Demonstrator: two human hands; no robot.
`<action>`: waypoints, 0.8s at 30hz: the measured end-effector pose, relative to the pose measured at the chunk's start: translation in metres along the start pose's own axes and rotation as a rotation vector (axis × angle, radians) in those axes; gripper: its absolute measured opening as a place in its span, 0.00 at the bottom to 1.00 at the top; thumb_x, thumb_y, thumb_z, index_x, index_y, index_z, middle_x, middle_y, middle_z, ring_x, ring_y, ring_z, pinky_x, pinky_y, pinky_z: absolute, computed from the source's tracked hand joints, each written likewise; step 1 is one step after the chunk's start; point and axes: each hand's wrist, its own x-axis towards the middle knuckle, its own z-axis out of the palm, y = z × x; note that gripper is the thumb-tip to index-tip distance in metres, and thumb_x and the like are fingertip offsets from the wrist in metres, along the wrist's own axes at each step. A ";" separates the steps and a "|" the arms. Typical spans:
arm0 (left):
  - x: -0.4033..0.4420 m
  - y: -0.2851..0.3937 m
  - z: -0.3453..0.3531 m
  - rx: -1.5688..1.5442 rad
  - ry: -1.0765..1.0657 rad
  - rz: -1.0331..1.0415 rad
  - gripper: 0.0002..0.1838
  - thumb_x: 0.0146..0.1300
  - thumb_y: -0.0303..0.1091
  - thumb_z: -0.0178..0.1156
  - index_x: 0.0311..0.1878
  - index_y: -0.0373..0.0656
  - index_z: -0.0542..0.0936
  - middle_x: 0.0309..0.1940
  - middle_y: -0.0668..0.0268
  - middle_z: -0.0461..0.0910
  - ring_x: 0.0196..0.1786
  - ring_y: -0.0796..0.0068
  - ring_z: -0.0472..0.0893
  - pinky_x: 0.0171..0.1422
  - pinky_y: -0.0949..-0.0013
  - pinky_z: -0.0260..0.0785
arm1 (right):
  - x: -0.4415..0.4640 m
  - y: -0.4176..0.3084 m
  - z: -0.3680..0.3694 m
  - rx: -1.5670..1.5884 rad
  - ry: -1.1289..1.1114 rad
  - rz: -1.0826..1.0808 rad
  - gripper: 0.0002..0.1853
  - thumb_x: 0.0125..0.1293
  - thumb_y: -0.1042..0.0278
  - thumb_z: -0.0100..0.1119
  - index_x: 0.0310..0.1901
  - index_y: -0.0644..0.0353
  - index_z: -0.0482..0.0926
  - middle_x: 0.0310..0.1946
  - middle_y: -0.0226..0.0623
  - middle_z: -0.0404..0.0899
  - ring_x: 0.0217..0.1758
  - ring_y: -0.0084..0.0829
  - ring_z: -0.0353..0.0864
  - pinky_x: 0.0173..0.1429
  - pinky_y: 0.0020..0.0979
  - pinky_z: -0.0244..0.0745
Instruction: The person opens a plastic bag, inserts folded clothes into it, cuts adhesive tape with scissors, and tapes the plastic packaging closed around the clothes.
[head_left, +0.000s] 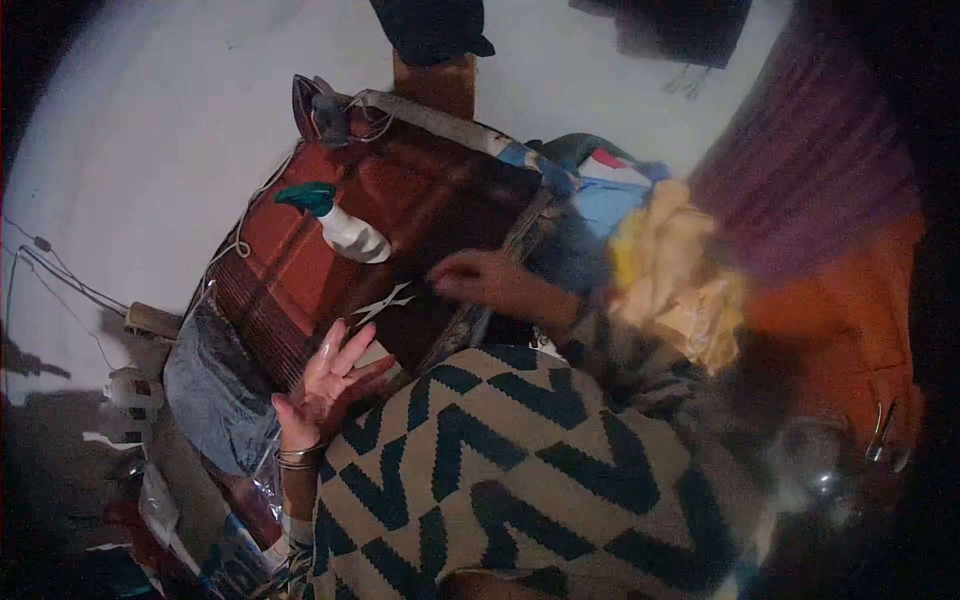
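My left hand (335, 375) is palm up with its fingers spread, and nothing is visible in it. Just beyond its fingertips a small pair of light scissors (388, 302) lies on the dark part of a red-brown checked cloth (440, 170). A pale flat piece (372, 357) shows partly behind the fingers. To the right of the scissors, my right hand (490, 282) is over the cloth. Its fingers look bent but blurred, so what they hold, if anything, is unclear. Farther up the cloth lies a white spray bottle (352, 238) with a green top.
An iron (325, 115) with a cord stands at the cloth's far left corner. Yellow and peach fabric (670, 260) is heaped to the right, beside blue clothing (610, 200). A grey cloth (220, 375) hangs at the left edge. Patterned fabric (500, 450) covers my lap.
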 end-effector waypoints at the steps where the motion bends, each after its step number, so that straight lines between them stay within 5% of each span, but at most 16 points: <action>1: 0.000 0.002 0.003 -0.019 0.018 -0.034 0.62 0.45 0.85 0.37 0.73 0.45 0.45 0.72 0.48 0.47 0.73 0.52 0.53 0.71 0.40 0.48 | 0.009 -0.013 0.015 0.037 -0.145 -0.103 0.21 0.63 0.53 0.59 0.50 0.59 0.78 0.40 0.32 0.79 0.44 0.26 0.76 0.48 0.31 0.72; 4: 0.004 0.014 0.006 -0.024 -0.095 -0.085 0.59 0.50 0.83 0.33 0.73 0.42 0.45 0.72 0.51 0.49 0.73 0.54 0.53 0.72 0.48 0.48 | 0.032 -0.042 0.050 0.128 -0.423 -0.184 0.20 0.60 0.54 0.63 0.47 0.61 0.78 0.38 0.34 0.79 0.43 0.25 0.76 0.47 0.31 0.72; 11: -0.005 0.005 -0.017 0.244 -0.055 -0.070 0.55 0.55 0.78 0.36 0.73 0.43 0.43 0.72 0.51 0.49 0.72 0.56 0.55 0.73 0.53 0.49 | 0.044 -0.040 0.065 0.085 -0.342 -0.178 0.16 0.55 0.58 0.66 0.35 0.64 0.80 0.33 0.36 0.79 0.37 0.24 0.77 0.42 0.29 0.72; 14: -0.004 0.004 -0.014 0.456 0.028 -0.083 0.51 0.59 0.74 0.38 0.74 0.44 0.42 0.72 0.51 0.49 0.72 0.57 0.57 0.72 0.56 0.50 | 0.040 -0.036 0.068 0.012 -0.260 -0.144 0.15 0.55 0.59 0.66 0.34 0.64 0.80 0.32 0.36 0.79 0.35 0.25 0.78 0.40 0.29 0.72; 17: 0.001 0.009 -0.004 0.641 0.100 -0.107 0.47 0.64 0.66 0.42 0.74 0.45 0.39 0.72 0.51 0.49 0.71 0.58 0.59 0.71 0.59 0.54 | 0.033 -0.034 0.066 -0.219 -0.089 -0.450 0.14 0.56 0.60 0.65 0.34 0.64 0.80 0.31 0.35 0.79 0.34 0.25 0.77 0.39 0.29 0.72; 19: 0.003 0.009 -0.002 0.582 0.257 -0.144 0.44 0.67 0.59 0.44 0.74 0.50 0.34 0.72 0.52 0.49 0.69 0.56 0.61 0.67 0.57 0.61 | 0.024 -0.036 0.057 -0.104 0.040 -0.314 0.13 0.58 0.61 0.64 0.35 0.64 0.81 0.30 0.34 0.79 0.34 0.25 0.78 0.41 0.29 0.73; 24: -0.009 0.007 -0.012 0.362 0.381 -0.103 0.45 0.65 0.60 0.47 0.74 0.57 0.32 0.71 0.49 0.49 0.66 0.52 0.66 0.61 0.49 0.65 | 0.009 0.030 0.002 0.085 0.471 0.008 0.14 0.61 0.63 0.62 0.43 0.62 0.80 0.28 0.33 0.77 0.33 0.26 0.77 0.41 0.29 0.73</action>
